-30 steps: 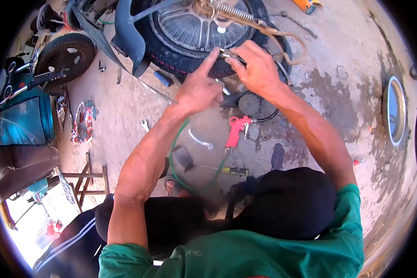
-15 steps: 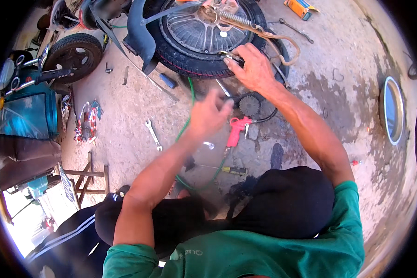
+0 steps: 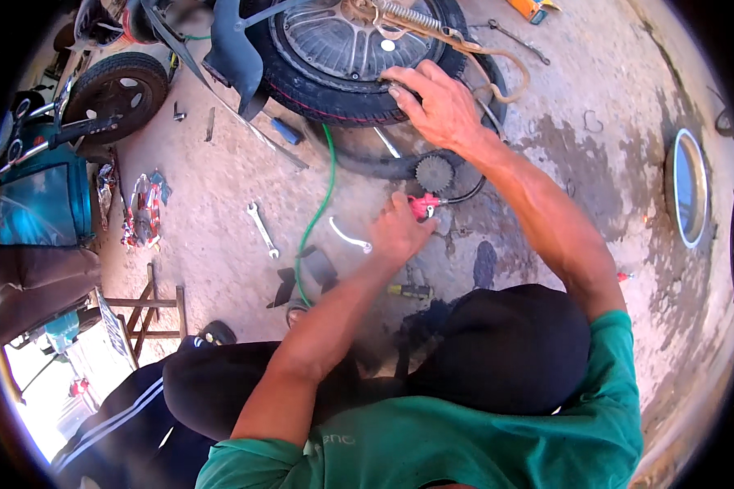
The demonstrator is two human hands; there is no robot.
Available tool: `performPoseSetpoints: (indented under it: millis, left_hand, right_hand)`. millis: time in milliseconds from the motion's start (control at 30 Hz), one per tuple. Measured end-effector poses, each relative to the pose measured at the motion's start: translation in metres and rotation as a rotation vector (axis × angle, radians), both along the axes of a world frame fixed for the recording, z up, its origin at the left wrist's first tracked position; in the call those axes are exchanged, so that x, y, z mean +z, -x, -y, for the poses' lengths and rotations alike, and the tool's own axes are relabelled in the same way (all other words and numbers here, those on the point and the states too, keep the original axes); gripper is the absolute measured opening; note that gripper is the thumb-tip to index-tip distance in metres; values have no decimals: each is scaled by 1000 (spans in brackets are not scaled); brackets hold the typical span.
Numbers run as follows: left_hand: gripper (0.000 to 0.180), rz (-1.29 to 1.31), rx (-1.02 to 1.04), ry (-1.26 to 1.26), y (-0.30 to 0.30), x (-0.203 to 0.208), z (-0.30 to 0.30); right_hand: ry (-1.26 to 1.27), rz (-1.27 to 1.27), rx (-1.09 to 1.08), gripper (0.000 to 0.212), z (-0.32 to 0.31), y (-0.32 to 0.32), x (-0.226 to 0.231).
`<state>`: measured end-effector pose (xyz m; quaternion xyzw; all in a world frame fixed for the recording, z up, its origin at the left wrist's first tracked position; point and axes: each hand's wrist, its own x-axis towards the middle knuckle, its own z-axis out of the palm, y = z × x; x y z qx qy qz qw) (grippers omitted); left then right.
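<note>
Your left hand (image 3: 400, 232) left tyre (image 3: 334, 85), dropped down to red air tool (image 3: 422, 205) on ground. Your right hand (image 3: 436, 106) shifted from hub onto tyre sidewall.

Two wheels are showing: one large tyred wheel (image 3: 342, 57) lying at the ground's top edge and one smaller black wheel (image 3: 114, 90) toward the top left corner. Two spanners (image 3: 262, 229) are lying mid-ground, with one green hose (image 3: 322, 196) running between them and one red-handled tool (image 3: 422, 205) lying just beside.

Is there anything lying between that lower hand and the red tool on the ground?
Nothing visible. The left hand is right at the red tool, its fingers on or just short of it. The right hand rests on the tyre.
</note>
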<state>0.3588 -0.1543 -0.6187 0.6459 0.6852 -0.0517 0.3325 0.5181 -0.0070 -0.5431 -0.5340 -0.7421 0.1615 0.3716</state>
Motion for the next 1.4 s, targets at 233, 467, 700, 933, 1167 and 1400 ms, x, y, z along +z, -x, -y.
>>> performPoseSetpoints:
  millis: [233,467,700,933,1167,1400]
  left_hand:
    - [84,-22,-5,-101,8,-6,18]
    - [83,-65,-45,33,9,6,22]
    - [74,-59,3,-3,2,-7,18]
    - [71,7,31,-5,9,-18,19]
    - [74,16,-20,23,19,-8,9]
    - [71,17,-43,6,27,-2,1]
  right_hand:
    - [22,21,-14,30,-1,3,2]
    - [16,14,-17,30,-1,3,2]
    - [25,14,-10,30,-2,1,2]
    - [18,11,4,30,-3,1,3]
    - [47,1,13,31,-3,-1,5]
    - [30,20,29,33,-3,-2,3]
